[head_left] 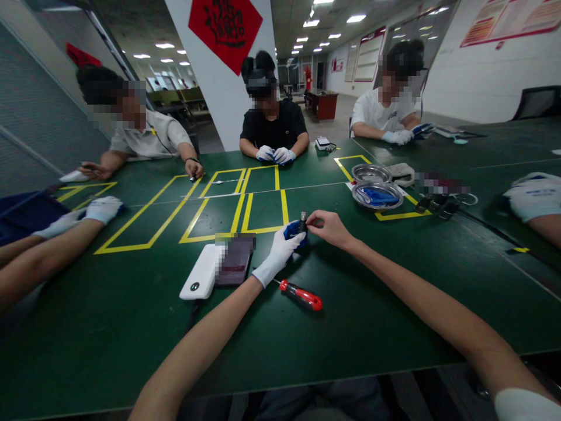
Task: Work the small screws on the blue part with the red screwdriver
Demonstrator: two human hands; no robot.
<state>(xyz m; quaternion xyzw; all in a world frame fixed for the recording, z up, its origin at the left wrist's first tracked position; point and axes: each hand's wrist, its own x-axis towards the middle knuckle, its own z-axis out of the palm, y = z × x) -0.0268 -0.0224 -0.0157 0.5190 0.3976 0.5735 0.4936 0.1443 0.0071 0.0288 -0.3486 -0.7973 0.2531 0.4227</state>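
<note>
My left hand [284,245], in a white glove with a blue palm, is closed around a small dark upright part [302,221] held just above the green table [131,327]. My right hand [328,225] is bare and pinches the top of the same part from the right. A red-handled screwdriver [302,296] lies on the table just below my left wrist. A white power bank [201,272] and a dark flat device [236,266] lie to the left of my left hand.
Yellow tape rectangles [263,210] mark the table's middle. Two metal dishes [377,194] stand at the right, one holding blue cloth. Several other people sit round the table: gloved hands at far left [103,209], opposite [274,154], and at right [532,196].
</note>
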